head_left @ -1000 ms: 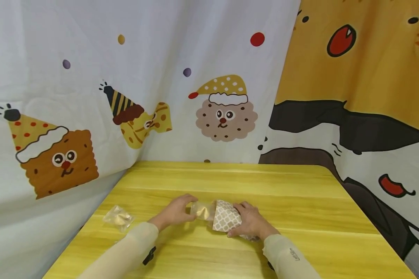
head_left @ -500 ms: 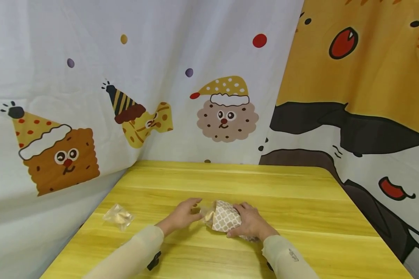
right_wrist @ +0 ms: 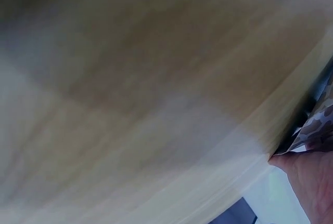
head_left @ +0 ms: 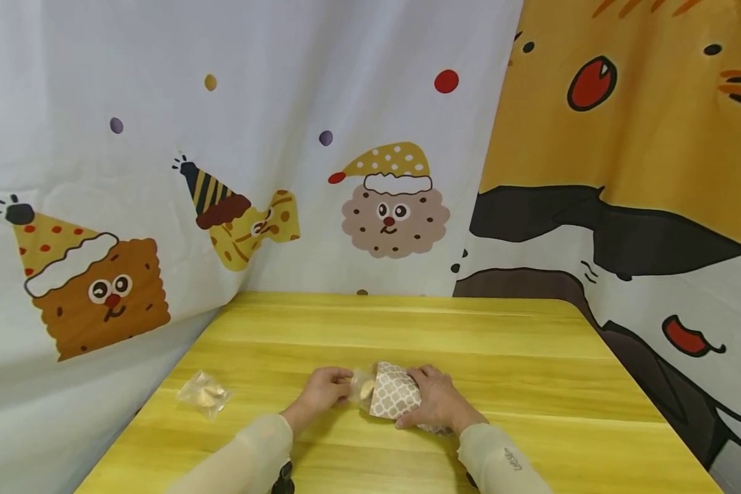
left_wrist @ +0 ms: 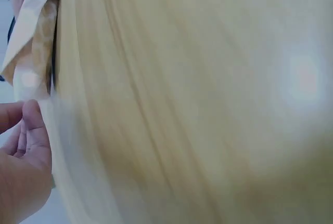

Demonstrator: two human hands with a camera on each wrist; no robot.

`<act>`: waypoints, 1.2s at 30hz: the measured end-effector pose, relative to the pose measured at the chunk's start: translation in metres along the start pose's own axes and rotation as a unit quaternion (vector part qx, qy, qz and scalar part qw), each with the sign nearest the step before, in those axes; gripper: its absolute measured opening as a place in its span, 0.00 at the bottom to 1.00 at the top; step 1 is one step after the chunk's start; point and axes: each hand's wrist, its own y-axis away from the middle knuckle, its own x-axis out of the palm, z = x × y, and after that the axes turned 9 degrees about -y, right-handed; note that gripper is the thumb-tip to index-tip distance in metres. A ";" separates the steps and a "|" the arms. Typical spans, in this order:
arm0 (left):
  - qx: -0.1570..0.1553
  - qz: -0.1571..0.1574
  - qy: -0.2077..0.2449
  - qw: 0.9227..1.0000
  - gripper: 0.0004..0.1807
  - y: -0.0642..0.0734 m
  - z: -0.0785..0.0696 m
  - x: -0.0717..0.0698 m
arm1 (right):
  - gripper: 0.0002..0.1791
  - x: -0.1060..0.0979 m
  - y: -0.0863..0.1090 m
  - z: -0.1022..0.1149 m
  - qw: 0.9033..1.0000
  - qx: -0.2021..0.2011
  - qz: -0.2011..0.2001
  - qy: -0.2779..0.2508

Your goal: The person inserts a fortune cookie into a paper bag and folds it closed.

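Observation:
A brown paper bag with a white lattice pattern (head_left: 394, 399) lies on the yellow wooden table (head_left: 407, 329) in the head view. My right hand (head_left: 431, 405) grips the bag from the right. My left hand (head_left: 326, 388) pinches a clear-wrapped cookie (head_left: 363, 388) at the bag's open left end, where the cookie is partly inside. In the left wrist view the fingers (left_wrist: 21, 151) sit beside the bag's edge (left_wrist: 31, 42). The right wrist view shows only blurred table and a bit of my palm (right_wrist: 312, 177) by the patterned bag (right_wrist: 317, 125).
A second clear-wrapped cookie (head_left: 204, 394) lies near the table's left edge. Cartoon-printed curtains (head_left: 222, 171) hang close behind and on both sides of the table.
My left hand has pushed the wrapped cookie rightward, further into the bag's mouth; less of it shows now. The right hand has kept its hold on the bag.

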 end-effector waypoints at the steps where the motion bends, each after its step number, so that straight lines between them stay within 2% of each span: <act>1: -0.002 -0.002 0.008 1.000 0.16 0.000 0.000 0.003 | 0.63 0.001 0.000 0.000 1.000 -0.001 0.002 -0.001; 7: -0.007 -0.001 0.034 0.999 0.15 -0.004 -0.001 0.013 | 0.63 0.001 0.000 -0.001 1.000 -0.001 -0.005 -0.007; 14: 0.004 -0.028 0.035 0.999 0.14 -0.008 -0.004 0.020 | 0.63 0.000 0.000 -0.001 1.000 -0.001 -0.004 -0.001; 20: 0.004 -0.014 0.046 0.999 0.12 -0.009 -0.003 0.025 | 0.63 0.002 0.000 0.001 1.000 0.000 -0.006 -0.003; 24: 0.003 -0.016 0.052 0.999 0.11 -0.007 -0.003 0.028 | 0.63 0.003 0.000 0.001 1.000 0.002 -0.002 -0.005; 28: 0.012 -0.002 0.053 0.999 0.10 -0.007 -0.004 0.030 | 0.63 0.004 -0.001 0.001 1.000 -0.001 -0.003 -0.006; 32: 0.034 0.020 0.057 0.998 0.08 -0.008 -0.005 0.031 | 0.63 0.005 -0.001 -0.001 1.000 -0.005 -0.006 -0.006; 36: 0.044 0.026 0.064 0.997 0.08 -0.010 -0.005 0.031 | 0.63 0.004 -0.002 -0.002 1.000 -0.012 -0.005 -0.005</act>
